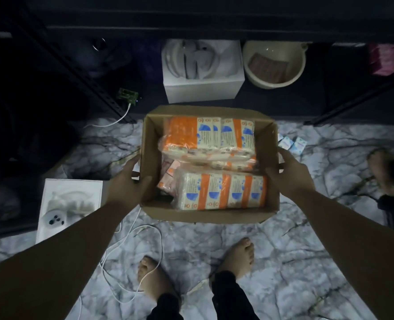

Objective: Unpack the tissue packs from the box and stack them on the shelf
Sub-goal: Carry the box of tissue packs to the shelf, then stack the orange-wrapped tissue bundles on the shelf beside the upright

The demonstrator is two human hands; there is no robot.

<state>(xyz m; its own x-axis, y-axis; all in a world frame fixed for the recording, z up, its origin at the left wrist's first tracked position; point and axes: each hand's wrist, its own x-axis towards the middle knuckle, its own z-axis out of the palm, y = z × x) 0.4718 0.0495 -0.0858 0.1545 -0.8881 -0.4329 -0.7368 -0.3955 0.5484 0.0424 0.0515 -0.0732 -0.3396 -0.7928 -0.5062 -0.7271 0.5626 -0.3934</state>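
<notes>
Packs (221,192) all sit in the box (269,144), none unpacked yet. Left hand (129,181) grips the left wall, thumb inside; right hand (288,172) clasps the right wall. Shelf (364,88) ahead, dim, waits.

One open cardboard box (209,209) sits between two hands, left hand (127,181) and right hand (290,172). Inside it, two large orange-and-white tissue bundles show plainly, far bundle (208,136) and near bundle (223,191); more lie beneath, uncountable. Two white boxes: far white box (203,88), near white box (71,204). One beige basin (274,82). Two bare feet, left foot (154,278) and right foot (237,255).
</notes>
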